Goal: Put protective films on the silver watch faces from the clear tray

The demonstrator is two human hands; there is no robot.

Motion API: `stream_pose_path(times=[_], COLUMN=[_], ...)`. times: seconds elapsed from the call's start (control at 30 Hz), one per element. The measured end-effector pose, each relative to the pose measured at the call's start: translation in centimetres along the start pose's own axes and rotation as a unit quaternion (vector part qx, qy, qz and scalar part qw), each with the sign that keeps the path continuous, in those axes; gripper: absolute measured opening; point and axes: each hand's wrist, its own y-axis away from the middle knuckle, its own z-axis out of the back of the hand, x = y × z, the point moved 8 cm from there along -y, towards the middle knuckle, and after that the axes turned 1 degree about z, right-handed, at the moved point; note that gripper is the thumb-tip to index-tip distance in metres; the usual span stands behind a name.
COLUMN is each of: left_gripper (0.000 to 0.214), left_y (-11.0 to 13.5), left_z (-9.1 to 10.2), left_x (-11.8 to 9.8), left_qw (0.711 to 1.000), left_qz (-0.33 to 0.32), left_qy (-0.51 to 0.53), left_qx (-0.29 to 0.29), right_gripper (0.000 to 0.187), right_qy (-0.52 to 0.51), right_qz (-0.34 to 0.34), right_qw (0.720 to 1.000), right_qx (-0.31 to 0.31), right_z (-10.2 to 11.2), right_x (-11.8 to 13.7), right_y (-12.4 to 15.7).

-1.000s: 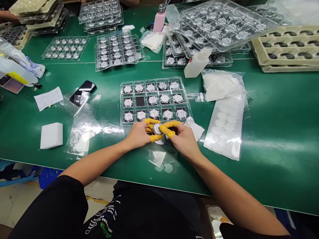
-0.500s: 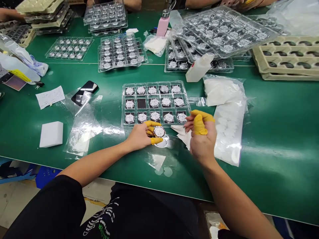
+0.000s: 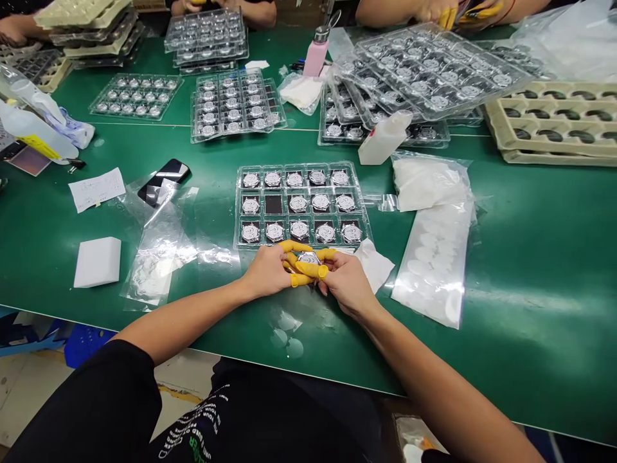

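My left hand point(image 3: 268, 271) and my right hand point(image 3: 343, 280) meet just in front of a clear plastic tray point(image 3: 361, 218). Both wear yellow finger cots and pinch one round silver watch case point(image 3: 308, 258) between their fingertips. The tray holds several more silver watch cases point(image 3: 297, 203) in black-bottomed cells; one cell in its middle row is bare point(image 3: 272, 204). A white cloth point(image 3: 376, 262) lies under and right of my right hand.
Clear film sheets point(image 3: 161, 252), a white foam block point(image 3: 97, 262), a phone point(image 3: 164, 178) and a paper note point(image 3: 96, 188) lie left. A bag of white pads point(image 3: 436, 257) and a white bottle point(image 3: 383, 137) lie right. Stacked trays and other people's hands line the far edge.
My right hand, lifted off to the right over the cloth half a second ago, has come back to the watch case in my left hand. The camera has tipped down slightly.
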Motion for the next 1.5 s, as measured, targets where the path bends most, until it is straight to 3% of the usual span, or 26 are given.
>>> stream_pose_path(times=[0.17,0.37,0.47,0.6,0.7,0.8,0.93,1.03,1.13,1.2,1.27,1.37,1.5], left_gripper=[0.059,0.061,0.057,0.076,0.079,0.067,0.048,0.04,0.035,0.033,0.033,0.035,0.034], left_y=[0.0,-0.1,-0.1,-0.1,-0.2,-0.4,-0.4,-0.1,0.2,0.2,0.1,0.1,0.3], left_z=[0.0,-0.2,-0.2,0.0,-0.3,-0.7,-1.0,-1.3,-1.6,-1.7,-1.7,-1.7,-1.8], left_x=[-0.2,-0.1,-0.3,-0.3,0.1,0.5,0.4,0.0,-0.5,-0.6,-0.6,-0.6,-1.0], left_qw=[1.0,1.0,1.0,1.0,1.0,0.999,0.998,0.996,0.992,0.991,0.991,0.991,0.988], left_qz=[-0.008,0.008,0.005,0.011,0.017,0.003,-0.041,-0.064,-0.084,-0.083,-0.072,-0.062,-0.068], left_qy=[-0.007,0.011,0.0,0.003,0.006,0.019,0.025,0.001,-0.042,-0.061,-0.065,-0.068,-0.096], left_qx=[0.004,0.01,0.009,0.001,0.013,0.031,0.043,0.06,0.079,0.086,0.087,0.093,0.1], right_gripper=[0.043,0.058,0.057,0.055,0.043,0.04,0.03,0.024,0.032,0.04,0.037,0.028,0.024], right_qy=[-0.01,-0.032,-0.013,0.026,0.061,0.149,0.332,0.462,0.54,0.55,0.542,0.532,0.538], right_qz=[0.02,-0.014,-0.007,0.079,0.154,0.195,0.218,0.197,0.267,0.313,0.31,0.287,0.296], right_qw=[0.999,0.998,0.998,0.996,0.983,0.968,0.917,0.865,0.798,0.774,0.78,0.797,0.788], right_qx=[-0.043,0.051,0.055,-0.012,-0.073,-0.051,-0.037,0.008,0.007,-0.027,-0.033,0.005,0.027], right_z=[0.8,0.9,1.3,3.1,3.7,1.0,-3.2,-5.1,-5.8,-5.8,-5.9,-6.5,-6.9], right_x=[-0.1,-0.2,0.3,2.6,5.2,7.4,8.7,8.1,9.2,10.5,11.1,11.0,10.9], right_y=[-0.3,-0.6,-0.3,-0.8,-3.2,-7.4,-11.6,-12.6,-12.5,-12.6,-13.3,-13.9,-13.1])
